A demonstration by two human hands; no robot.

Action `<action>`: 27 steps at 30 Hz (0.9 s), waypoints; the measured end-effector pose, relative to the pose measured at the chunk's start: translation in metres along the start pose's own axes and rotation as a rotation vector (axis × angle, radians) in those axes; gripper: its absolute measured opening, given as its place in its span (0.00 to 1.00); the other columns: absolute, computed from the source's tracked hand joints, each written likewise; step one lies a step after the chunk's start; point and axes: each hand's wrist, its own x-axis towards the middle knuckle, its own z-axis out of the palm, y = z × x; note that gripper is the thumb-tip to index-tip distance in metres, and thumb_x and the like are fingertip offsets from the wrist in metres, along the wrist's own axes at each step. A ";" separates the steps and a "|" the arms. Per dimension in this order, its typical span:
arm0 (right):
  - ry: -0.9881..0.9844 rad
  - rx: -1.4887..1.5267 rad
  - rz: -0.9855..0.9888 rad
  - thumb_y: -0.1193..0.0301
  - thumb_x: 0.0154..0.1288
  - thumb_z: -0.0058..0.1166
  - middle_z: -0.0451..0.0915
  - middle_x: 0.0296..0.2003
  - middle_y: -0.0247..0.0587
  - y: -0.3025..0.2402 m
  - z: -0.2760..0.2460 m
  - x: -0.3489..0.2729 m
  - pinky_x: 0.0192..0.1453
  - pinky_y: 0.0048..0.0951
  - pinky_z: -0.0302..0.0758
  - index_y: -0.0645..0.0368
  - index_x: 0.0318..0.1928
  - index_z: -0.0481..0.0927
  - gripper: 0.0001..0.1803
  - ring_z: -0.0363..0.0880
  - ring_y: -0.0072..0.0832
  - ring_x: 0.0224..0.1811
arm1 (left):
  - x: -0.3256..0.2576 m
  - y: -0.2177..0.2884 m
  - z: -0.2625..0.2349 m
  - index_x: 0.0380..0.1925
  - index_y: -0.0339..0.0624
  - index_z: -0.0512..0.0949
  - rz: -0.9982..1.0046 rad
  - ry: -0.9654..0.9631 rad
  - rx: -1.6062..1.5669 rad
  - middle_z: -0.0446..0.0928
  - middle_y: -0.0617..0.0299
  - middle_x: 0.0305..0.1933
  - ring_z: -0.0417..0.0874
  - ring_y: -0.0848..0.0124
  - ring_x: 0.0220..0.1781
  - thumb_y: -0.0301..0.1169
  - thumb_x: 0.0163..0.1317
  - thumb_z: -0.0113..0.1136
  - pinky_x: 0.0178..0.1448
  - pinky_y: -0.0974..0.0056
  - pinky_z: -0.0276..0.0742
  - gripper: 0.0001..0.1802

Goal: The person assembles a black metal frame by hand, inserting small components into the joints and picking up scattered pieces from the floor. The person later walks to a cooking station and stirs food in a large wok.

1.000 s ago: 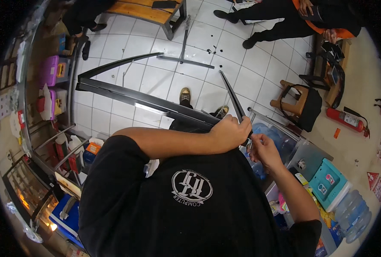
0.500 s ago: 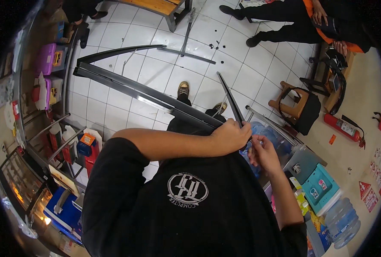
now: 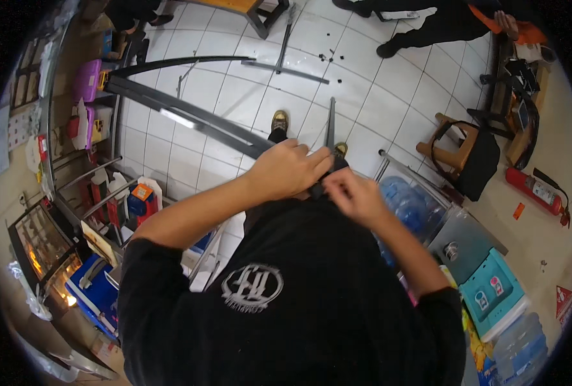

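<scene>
Centrally, my left hand (image 3: 289,168) is clenched around the near end of a long black wiper blade (image 3: 189,119), which runs from my grip up and to the left above the white tiled floor (image 3: 389,96). My right hand (image 3: 356,196) sits just beside the left, its fingers pinching a small dark part at the same end of the blade; what exactly they grip I cannot tell. A second thin black strip (image 3: 331,128) rises nearly upright from between my hands toward the top of the view. Below the hands, my shoes (image 3: 279,120) stand on the tiles.

On the floor beyond, a curved black blade (image 3: 183,62) and a straight grey rail (image 3: 286,71) lie well apart from my hands. To the right stands a wooden stool (image 3: 450,145) with a dark bag hung on it, and near it a red fire extinguisher (image 3: 537,190). Blue water bottles (image 3: 405,202) sit just beside my right forearm. At the top edge, another person's legs (image 3: 427,26) are visible.
</scene>
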 end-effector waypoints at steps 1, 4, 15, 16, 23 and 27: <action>0.036 0.017 -0.078 0.76 0.66 0.64 0.84 0.32 0.48 0.004 0.006 0.006 0.38 0.34 0.82 0.62 0.41 0.80 0.07 0.87 0.41 0.32 | 0.002 -0.001 0.001 0.51 0.43 0.74 -0.038 -0.021 0.046 0.78 0.61 0.48 0.84 0.65 0.36 0.44 0.33 0.81 0.41 0.60 0.76 0.42; 0.170 0.217 0.011 0.77 0.65 0.65 0.86 0.33 0.46 0.011 0.036 -0.014 0.35 0.32 0.83 0.63 0.45 0.81 0.09 0.88 0.32 0.31 | -0.006 0.005 -0.005 0.56 0.43 0.73 -0.084 -0.058 0.045 0.78 0.63 0.52 0.84 0.64 0.40 0.44 0.33 0.81 0.45 0.59 0.76 0.46; 0.793 0.129 1.006 0.69 0.77 0.54 0.85 0.33 0.39 0.140 0.088 -0.247 0.40 0.28 0.79 0.62 0.49 0.81 0.09 0.84 0.25 0.34 | 0.006 -0.006 -0.013 0.61 0.47 0.74 -0.139 -0.051 0.077 0.76 0.63 0.41 0.78 0.60 0.42 0.44 0.34 0.82 0.46 0.55 0.70 0.49; 0.830 0.154 1.146 0.68 0.78 0.53 0.84 0.31 0.37 0.146 0.110 -0.285 0.39 0.28 0.78 0.63 0.48 0.81 0.10 0.82 0.24 0.32 | 0.011 -0.007 -0.012 0.61 0.47 0.74 -0.121 -0.063 0.067 0.76 0.63 0.41 0.78 0.60 0.42 0.44 0.34 0.82 0.46 0.55 0.70 0.49; 0.857 0.315 1.386 0.63 0.78 0.53 0.80 0.34 0.34 0.120 0.233 -0.405 0.39 0.25 0.72 0.61 0.45 0.82 0.14 0.75 0.19 0.34 | 0.010 0.003 -0.016 0.62 0.50 0.75 -0.069 0.062 0.129 0.78 0.63 0.43 0.79 0.60 0.42 0.55 0.37 0.79 0.47 0.55 0.69 0.49; 0.829 0.437 1.408 0.61 0.78 0.53 0.79 0.30 0.32 0.123 0.226 -0.415 0.34 0.24 0.72 0.59 0.45 0.82 0.14 0.75 0.18 0.30 | 0.002 0.012 -0.002 0.59 0.48 0.77 -0.188 -0.046 0.144 0.80 0.61 0.40 0.78 0.58 0.38 0.63 0.37 0.76 0.49 0.55 0.68 0.50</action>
